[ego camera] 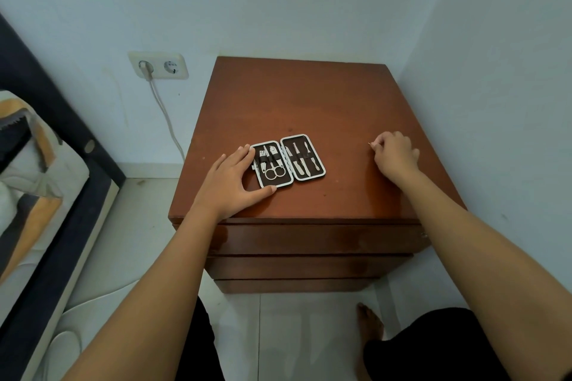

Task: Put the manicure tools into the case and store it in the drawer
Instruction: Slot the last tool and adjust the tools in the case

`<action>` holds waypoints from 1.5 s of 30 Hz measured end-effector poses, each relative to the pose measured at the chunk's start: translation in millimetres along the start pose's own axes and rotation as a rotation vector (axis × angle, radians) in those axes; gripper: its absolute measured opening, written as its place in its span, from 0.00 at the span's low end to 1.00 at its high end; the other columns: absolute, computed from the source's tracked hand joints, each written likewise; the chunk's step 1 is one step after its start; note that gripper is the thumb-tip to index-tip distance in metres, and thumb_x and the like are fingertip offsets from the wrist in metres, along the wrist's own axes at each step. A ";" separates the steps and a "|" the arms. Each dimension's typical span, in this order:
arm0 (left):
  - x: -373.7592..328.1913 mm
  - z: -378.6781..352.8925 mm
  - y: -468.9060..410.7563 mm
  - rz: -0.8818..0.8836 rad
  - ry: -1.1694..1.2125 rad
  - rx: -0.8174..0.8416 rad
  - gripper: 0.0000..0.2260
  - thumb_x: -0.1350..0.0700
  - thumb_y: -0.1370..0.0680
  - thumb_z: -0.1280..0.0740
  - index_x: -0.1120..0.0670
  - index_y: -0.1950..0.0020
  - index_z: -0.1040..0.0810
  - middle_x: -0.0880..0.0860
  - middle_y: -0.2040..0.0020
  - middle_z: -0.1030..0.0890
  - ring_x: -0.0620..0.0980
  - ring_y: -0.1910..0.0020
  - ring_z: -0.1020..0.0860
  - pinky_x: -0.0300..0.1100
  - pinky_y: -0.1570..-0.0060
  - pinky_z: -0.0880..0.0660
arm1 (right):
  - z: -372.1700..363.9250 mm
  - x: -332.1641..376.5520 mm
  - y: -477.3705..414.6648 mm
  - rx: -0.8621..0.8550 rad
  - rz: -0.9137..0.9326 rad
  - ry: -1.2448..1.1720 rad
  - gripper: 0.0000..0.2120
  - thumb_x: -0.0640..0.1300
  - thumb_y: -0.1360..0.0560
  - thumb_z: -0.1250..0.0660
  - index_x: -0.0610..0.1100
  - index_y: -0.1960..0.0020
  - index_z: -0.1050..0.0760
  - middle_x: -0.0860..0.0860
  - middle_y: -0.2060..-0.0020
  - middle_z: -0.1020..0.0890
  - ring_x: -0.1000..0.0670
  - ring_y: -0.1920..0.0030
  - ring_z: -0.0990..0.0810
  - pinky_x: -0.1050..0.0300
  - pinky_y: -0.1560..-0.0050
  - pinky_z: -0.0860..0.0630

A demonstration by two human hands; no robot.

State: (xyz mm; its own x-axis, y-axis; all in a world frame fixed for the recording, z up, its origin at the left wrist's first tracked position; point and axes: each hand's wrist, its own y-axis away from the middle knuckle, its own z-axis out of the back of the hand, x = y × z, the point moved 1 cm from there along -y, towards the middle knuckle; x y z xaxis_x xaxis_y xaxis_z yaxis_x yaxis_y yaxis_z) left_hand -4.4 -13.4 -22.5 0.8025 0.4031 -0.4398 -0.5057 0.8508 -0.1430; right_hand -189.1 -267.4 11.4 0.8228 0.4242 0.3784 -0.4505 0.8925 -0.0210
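nightstand (309, 108): wooden, three drawers in the front below both hands, all closed. Top bare apart from the case.
bed (46, 182): well left of the left hand, clear of the work.
socket (158, 65): on the wall beyond and left of the left hand, with a cable (164, 108) hanging down. Not in the way.
case (287, 160): open flat on the top, touching the left hand's fingertips, well left of the right-hand pinch. Tools sit strapped in both halves, scissors (275, 172) in the left one.
left hand (235, 178): spread flat, fingers and thumb against the case's left edge, bracing it, gripping nothing.
right hand (394, 155): closed in a fingertip pinch on a thin metal tool (370, 144); only its tip shows, type unclear.
risk 1: the tool looks thin and slick, so it could slip from the pinch on the way over to the case.
risk 2: threading it under a strap one-handed may snag or shove the case if the left hand lifts.
risk 3: closing with a tool proud of its strap would jam the lid.
blockers: none between pinch and case. Drawer not yet opened.
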 end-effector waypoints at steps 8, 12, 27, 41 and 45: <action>-0.9 0.6 0.9 0.003 0.002 0.002 0.47 0.27 0.36 0.45 0.52 0.24 0.44 0.49 0.23 0.43 0.43 0.25 0.47 0.42 0.27 0.56 | -10.9 37.7 33.5 0.006 0.268 -0.452 0.10 0.36 0.23 0.41 0.42 0.45 0.23 0.48 0.54 0.24 0.51 0.53 0.27 0.62 0.52 0.35; -1.3 0.6 1.4 0.005 0.003 -0.003 0.47 0.27 0.36 0.45 0.52 0.24 0.44 0.49 0.23 0.43 0.43 0.25 0.47 0.42 0.27 0.55 | -19.3 55.7 45.7 0.050 0.294 -0.554 0.13 0.37 0.22 0.42 0.48 0.49 0.20 0.49 0.56 0.26 0.55 0.65 0.30 0.65 0.63 0.34; -2.0 1.3 1.0 0.002 -0.001 0.003 0.47 0.28 0.36 0.45 0.52 0.24 0.45 0.49 0.23 0.44 0.44 0.25 0.47 0.42 0.27 0.55 | -32.0 44.8 84.0 -0.166 0.166 -0.812 0.02 0.42 0.27 0.31 0.48 0.58 0.21 0.59 0.63 0.20 0.60 0.60 0.22 0.62 0.55 0.23; -3.6 1.6 1.3 0.008 0.002 0.008 0.43 0.31 0.32 0.40 0.52 0.24 0.45 0.49 0.23 0.44 0.44 0.24 0.47 0.43 0.27 0.55 | -36.2 37.0 100.1 -0.234 0.256 -0.524 0.03 0.38 0.29 0.31 0.41 0.61 0.20 0.49 0.65 0.19 0.54 0.65 0.25 0.67 0.64 0.29; -2.8 1.5 1.1 0.007 -0.003 0.005 0.43 0.31 0.33 0.40 0.52 0.24 0.45 0.49 0.23 0.44 0.44 0.24 0.47 0.43 0.27 0.55 | -36.3 40.6 97.8 -0.191 0.202 -0.552 0.03 0.38 0.30 0.31 0.41 0.62 0.20 0.49 0.67 0.20 0.57 0.68 0.26 0.74 0.67 0.31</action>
State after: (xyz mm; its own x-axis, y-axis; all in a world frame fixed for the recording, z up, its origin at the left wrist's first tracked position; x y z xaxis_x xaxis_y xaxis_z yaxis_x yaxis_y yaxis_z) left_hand -6.8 -13.1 -20.1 0.7999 0.4101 -0.4381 -0.5097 0.8496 -0.1353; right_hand -187.1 -157.4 -8.8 0.4043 0.4914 0.7714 -0.4665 0.8362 -0.2882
